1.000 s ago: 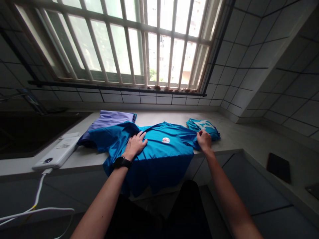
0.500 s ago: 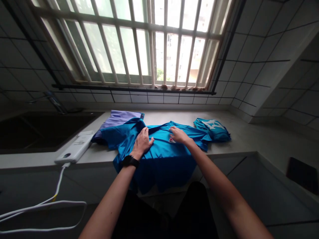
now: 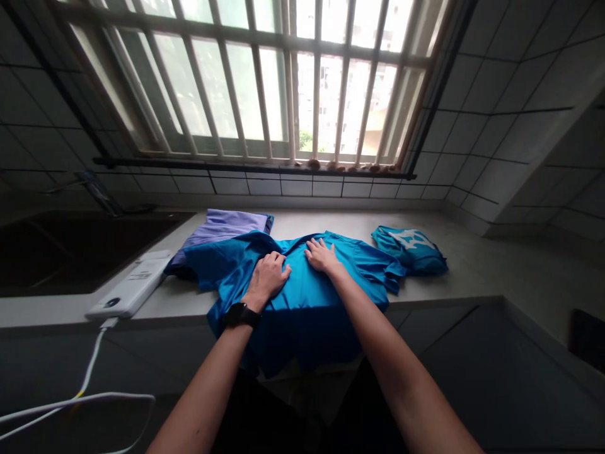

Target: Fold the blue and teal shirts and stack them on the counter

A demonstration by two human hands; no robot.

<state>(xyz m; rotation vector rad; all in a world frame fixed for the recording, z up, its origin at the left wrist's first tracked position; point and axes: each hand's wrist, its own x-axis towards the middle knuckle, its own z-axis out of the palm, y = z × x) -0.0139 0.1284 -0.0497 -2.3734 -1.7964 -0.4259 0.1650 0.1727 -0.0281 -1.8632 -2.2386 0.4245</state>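
Note:
A blue short-sleeved shirt [image 3: 302,290] lies spread on the counter, its lower part hanging over the front edge. My left hand [image 3: 268,277], below a black watch, rests on the shirt left of its middle, thumb apart and fingers slightly bent on the cloth. Flat on the upper middle of the shirt is my right hand [image 3: 322,256], its fingers spread. Under the left sleeve sits a folded lilac garment [image 3: 231,224] with a dark part. By the right sleeve is a folded teal garment [image 3: 416,251] with a white print.
A white power bank [image 3: 132,287] with a white cable [image 3: 92,359] lies at the counter's left front edge. Behind it are a dark sink [image 3: 85,252] and a faucet [image 3: 97,192]. A barred window [image 3: 283,82] is above the counter [image 3: 307,217].
My right hand has moved left across the shirt and now lies flat, covering the small print seen before. My left hand has shifted slightly down, and the cloth's top edge lies lower.

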